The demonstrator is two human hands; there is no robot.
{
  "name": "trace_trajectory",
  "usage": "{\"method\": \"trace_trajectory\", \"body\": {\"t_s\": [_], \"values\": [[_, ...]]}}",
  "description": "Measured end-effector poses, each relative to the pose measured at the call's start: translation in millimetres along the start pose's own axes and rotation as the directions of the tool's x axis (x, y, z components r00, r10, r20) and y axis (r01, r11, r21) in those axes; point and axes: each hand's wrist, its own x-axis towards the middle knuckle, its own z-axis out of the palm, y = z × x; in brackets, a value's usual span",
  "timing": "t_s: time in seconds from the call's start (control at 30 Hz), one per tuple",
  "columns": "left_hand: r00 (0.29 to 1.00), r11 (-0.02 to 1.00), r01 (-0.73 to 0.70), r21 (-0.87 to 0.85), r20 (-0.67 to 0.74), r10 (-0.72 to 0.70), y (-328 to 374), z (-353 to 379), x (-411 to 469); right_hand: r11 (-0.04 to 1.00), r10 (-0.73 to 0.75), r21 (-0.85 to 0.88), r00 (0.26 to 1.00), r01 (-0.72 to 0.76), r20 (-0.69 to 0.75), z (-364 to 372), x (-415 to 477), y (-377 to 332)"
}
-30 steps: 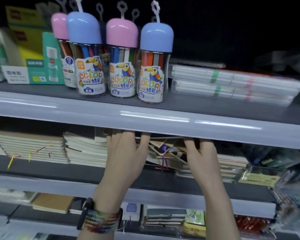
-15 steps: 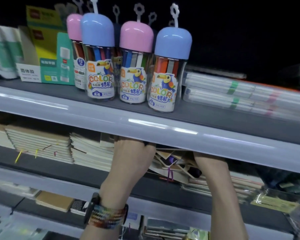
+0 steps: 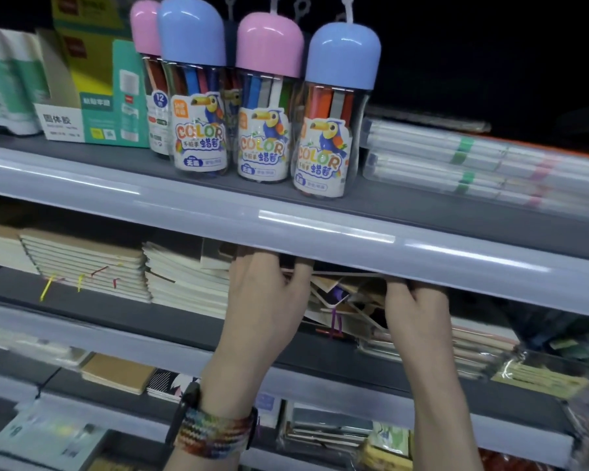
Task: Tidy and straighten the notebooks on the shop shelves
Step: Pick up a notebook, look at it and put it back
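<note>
Left hand [image 3: 262,311], right hand [image 3: 419,321] both curled round jumbled notebooks [image 3: 340,295] between them; fingertips hidden behind shelf lip [image 3: 354,239]; neat stack [image 3: 184,283] just beside left hand

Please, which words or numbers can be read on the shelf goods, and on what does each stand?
"COLOR": labels of the three front crayon tubs.
"12": blue dot on the rear pink-capped tub.
"固体胶": front of the display box.
Smaller print: too blurred to read.
</note>
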Motion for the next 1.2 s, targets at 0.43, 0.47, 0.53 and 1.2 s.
{"method": "trace_trajectory", "body": {"t_s": [0.43, 0.47, 0.53, 1.2], "values": [[0.998, 0.987, -0.046, -0.152, 0.042, 0.052, -5, -30, -26, 0.974, -0.19, 0.088, 0.965, 0.209, -0.183, 7, -45, -4], [0.996, 0.983, -0.059, -0.174, 0.053, 0.069, -7, -34, -27, 0.969, -0.203, 0.101, 0.96, 0.225, -0.193, 9, -52, -7], [0.994, 0.974, -0.059, -0.217, 0.076, 0.077, -13, -42, -30, 0.961, -0.19, 0.154, 0.955, 0.228, -0.229, 14, -64, -13], [0.888, 0.763, 0.361, -0.536, 0.448, -0.106, -64, -87, -52, 0.881, 0.191, 0.456, 0.978, -0.131, -0.089, 48, -139, -14]]}}
